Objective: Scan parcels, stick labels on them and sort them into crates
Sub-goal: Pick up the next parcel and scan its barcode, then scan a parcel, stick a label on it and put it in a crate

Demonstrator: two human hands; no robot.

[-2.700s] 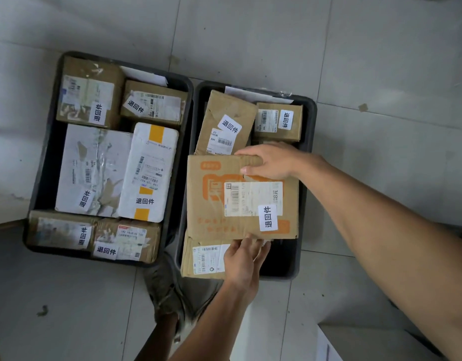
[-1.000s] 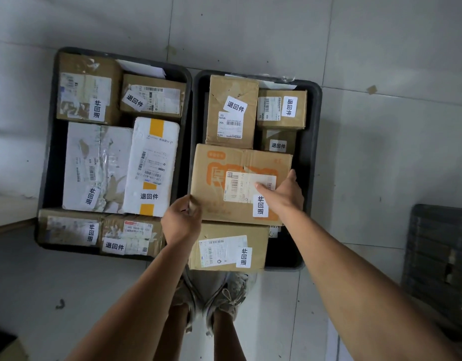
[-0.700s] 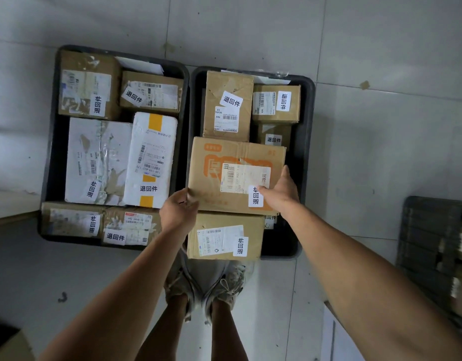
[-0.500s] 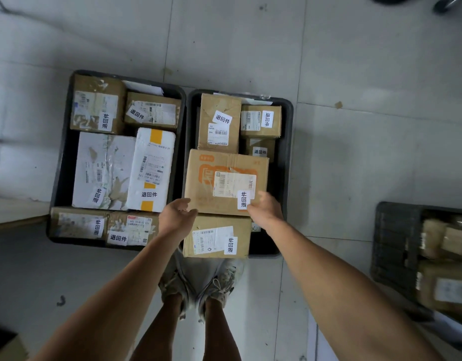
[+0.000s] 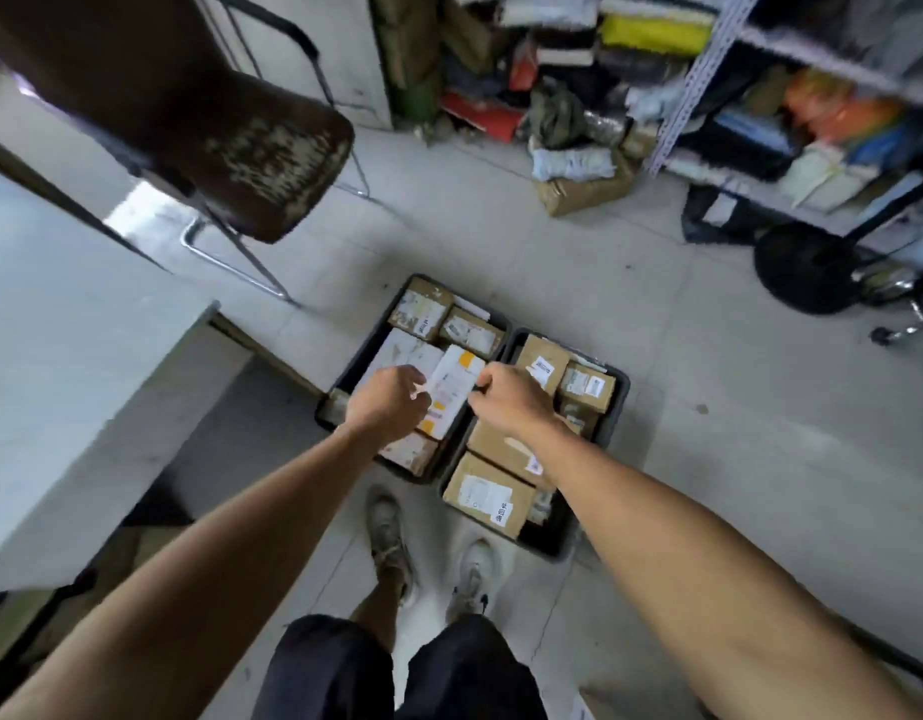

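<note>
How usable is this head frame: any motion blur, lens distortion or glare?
Head view: motion blur smears the grey metal shelving and clutter at top; wide-angle bending curves the pale table edge; the brown cardboard parcels in the two dark plastic crates stay fairly legible; light is soft, only a mild sheen on the worn brown chair seat.

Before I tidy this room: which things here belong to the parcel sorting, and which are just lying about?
Job:
left crate
right crate
labelled parcels
left hand
right hand

Lying about:
brown chair
grey table
cluttered shelves
open carton
</note>
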